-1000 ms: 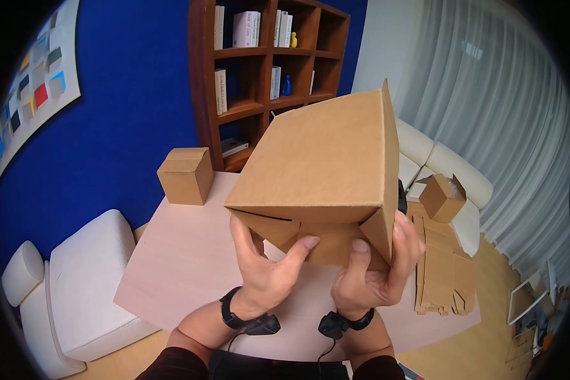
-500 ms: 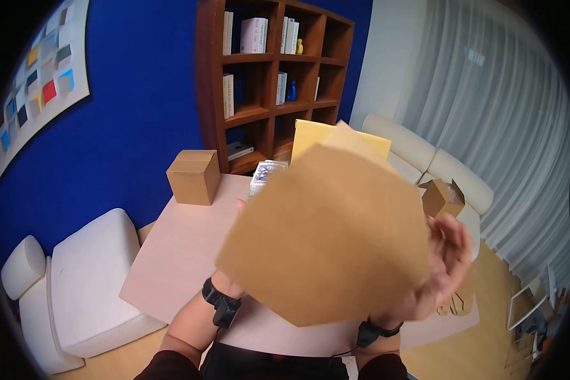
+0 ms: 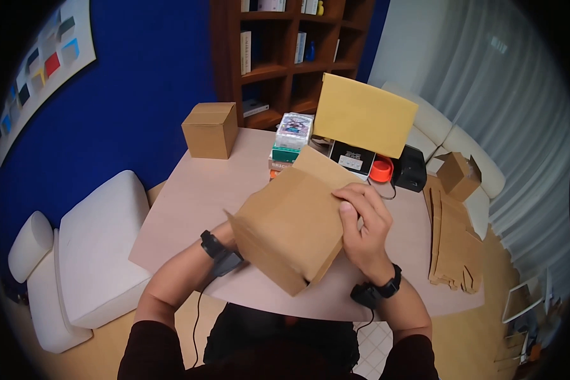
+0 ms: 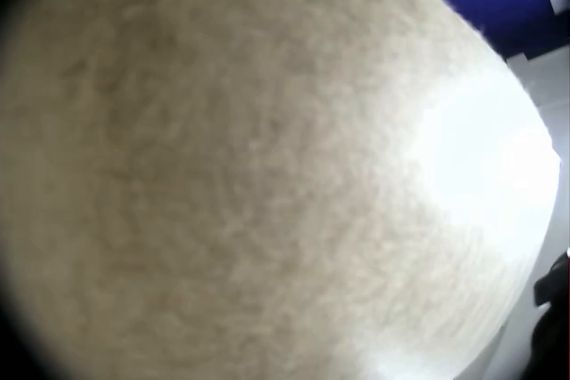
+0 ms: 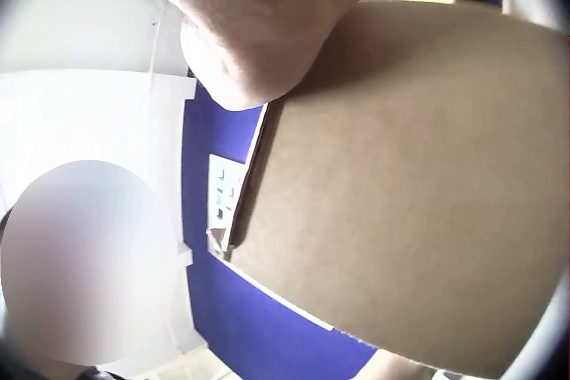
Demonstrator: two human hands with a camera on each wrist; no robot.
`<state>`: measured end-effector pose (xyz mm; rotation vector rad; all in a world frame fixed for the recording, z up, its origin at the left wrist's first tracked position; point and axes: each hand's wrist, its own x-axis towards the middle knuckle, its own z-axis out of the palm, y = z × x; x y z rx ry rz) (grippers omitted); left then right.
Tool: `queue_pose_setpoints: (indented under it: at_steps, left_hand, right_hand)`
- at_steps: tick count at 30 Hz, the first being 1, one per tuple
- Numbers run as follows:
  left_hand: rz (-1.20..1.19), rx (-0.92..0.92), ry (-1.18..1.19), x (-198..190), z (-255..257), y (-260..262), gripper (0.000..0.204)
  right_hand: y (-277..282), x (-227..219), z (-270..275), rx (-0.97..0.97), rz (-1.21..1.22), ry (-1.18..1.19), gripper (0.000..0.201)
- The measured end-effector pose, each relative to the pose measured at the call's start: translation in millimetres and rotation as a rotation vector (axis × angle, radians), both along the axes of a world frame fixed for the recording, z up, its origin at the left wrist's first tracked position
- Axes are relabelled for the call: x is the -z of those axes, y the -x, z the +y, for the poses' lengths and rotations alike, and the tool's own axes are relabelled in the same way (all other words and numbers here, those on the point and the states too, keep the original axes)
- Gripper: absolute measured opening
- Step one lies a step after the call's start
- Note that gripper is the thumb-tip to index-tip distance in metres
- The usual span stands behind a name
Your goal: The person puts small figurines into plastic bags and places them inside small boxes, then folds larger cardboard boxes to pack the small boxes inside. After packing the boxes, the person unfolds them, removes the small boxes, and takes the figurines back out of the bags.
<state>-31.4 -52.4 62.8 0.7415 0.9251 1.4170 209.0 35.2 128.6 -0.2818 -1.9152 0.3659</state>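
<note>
A brown cardboard box (image 3: pixel 291 218) is tilted over the near part of the table, a broad plain side facing up. One flap (image 3: pixel 328 166) stands out at its far end, another (image 3: pixel 263 256) along its near left edge. My right hand (image 3: pixel 368 228) holds the box's right edge, with thumb and curled fingers at the cardboard. In the right wrist view, part of that hand (image 5: pixel 267 32) lies against the box (image 5: pixel 419 175). My left hand (image 3: pixel 229 235) is at the box's left side, its fingers hidden behind the cardboard. Blurred skin fills most of the left wrist view.
Another closed box (image 3: pixel 209 131) stands at the table's far left. Stacked small boxes (image 3: pixel 294 133), a yellow envelope (image 3: pixel 365 115), a red round item (image 3: pixel 381 170) and a black device (image 3: pixel 410 168) are at the back. Flattened cardboard (image 3: pixel 453 234) lies right, by an open box (image 3: pixel 459 176).
The box has been turned over and lowered toward me; its flapped end no longer faces me. My right hand moved onto its right edge, while my left went behind it. The view tilted down.
</note>
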Motion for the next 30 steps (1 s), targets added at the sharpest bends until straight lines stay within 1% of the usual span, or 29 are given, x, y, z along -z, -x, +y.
queue_pose_setpoints:
  at_steps: [1,3,4,5,6,8,9,11,12,13,15,16,17,18,19,20,21,22,23,24,25,26,27,28,29,30]
  left_hand:
    - [0.029,0.016,0.02,-2,8,1,0.052]
    - [0.052,0.031,0.044,3,4,11,0.051]
    - [0.204,-0.038,0.065,3,1,22,0.049]
    - [0.358,-0.106,0.084,3,-2,33,0.046]
    - [0.358,-0.103,0.084,1,-8,45,0.046]
    - [0.275,-0.069,-0.079,-11,-25,62,0.05]
    - [0.272,-0.066,-0.076,-18,-32,61,0.05]
    - [0.354,-0.098,-0.159,-39,-53,55,0.051]
    - [0.529,-0.097,-0.186,-46,-60,51,0.054]
    - [0.529,-0.099,-0.185,-49,-65,47,0.054]
    - [0.699,-0.032,-0.216,-47,-75,40,0.051]
    - [0.642,-0.112,-0.21,-44,-77,36,0.034]
    - [0.641,-0.114,-0.21,-44,-80,38,0.034]
    - [0.59,-0.151,-0.169,-44,-84,41,0.025]
    - [0.538,-0.187,-0.128,-44,-87,43,0.022]
    - [0.514,-0.24,-0.166,-43,-89,42,0.031]
    - [0.513,-0.24,-0.167,-39,-91,44,0.031]
    - [0.582,-0.234,-0.163,-32,-94,47,0.021]
    - [0.65,-0.23,-0.157,-30,-97,48,0.021]
    - [0.646,-0.232,-0.155,-33,-101,45,0.021]
    - [0.766,-0.201,-0.203,-45,-107,37,0.033]
    - [0.886,-0.168,-0.25,-53,-110,33,0.053]
    - [0.886,-0.168,-0.249,-53,-109,31,0.053]
    - [1.08,-0.094,-0.226,-54,-109,31,0.071]
    - [1.274,-0.017,-0.202,-56,-108,31,0.091]
    - [1.334,-0.009,-0.162,-57,-107,28,0.097]
  right_hand:
    - [6,9,6,-0.002,-0.001,0.005,0.012]
    - [14,24,15,0.088,-0.015,0.053,0.011]
    - [17,29,17,0.088,-0.018,0.056,0.011]
    - [20,33,20,0.11,-0.028,0.109,0.011]
    - [23,35,22,0.133,-0.038,0.161,0.01]
    - [29,39,21,0.144,-0.051,0.177,0.011]
    - [32,40,19,0.152,-0.064,0.193,0.011]
    - [36,37,14,0.18,-0.118,0.174,0.013]
    - [39,35,12,0.206,-0.166,0.149,0.015]
    - [41,33,10,0.203,-0.167,0.149,0.015]
    - [47,33,9,0.214,-0.227,0.067,0.019]
    - [48,34,9,0.212,-0.228,0.066,0.019]
    - [49,37,11,0.184,-0.274,0.108,0.022]
    - [49,38,12,0.158,-0.32,0.15,0.025]
    - [48,34,14,0.159,-0.321,0.147,0.025]
    - [46,25,18,0.128,-0.486,0.262,0.031]
    - [44,19,25,0.096,-0.651,0.378,0.037]
    - [44,15,36,0.096,-0.653,0.377,0.037]
    - [43,11,48,0.177,-0.642,0.254,0.043]
    - [46,7,59,0.255,-0.63,0.131,0.05]
    - [55,1,68,0.254,-0.633,0.13,0.05]
    - [65,-7,79,0.172,-0.578,0.239,0.056]
    - [76,-15,89,0.09,-0.52,0.347,0.063]
    - [88,-22,96,0.089,-0.519,0.347,0.063]
    - [105,-29,101,0.064,-0.536,0.355,0.072]
    - [121,-35,106,0.038,-0.553,0.361,0.082]
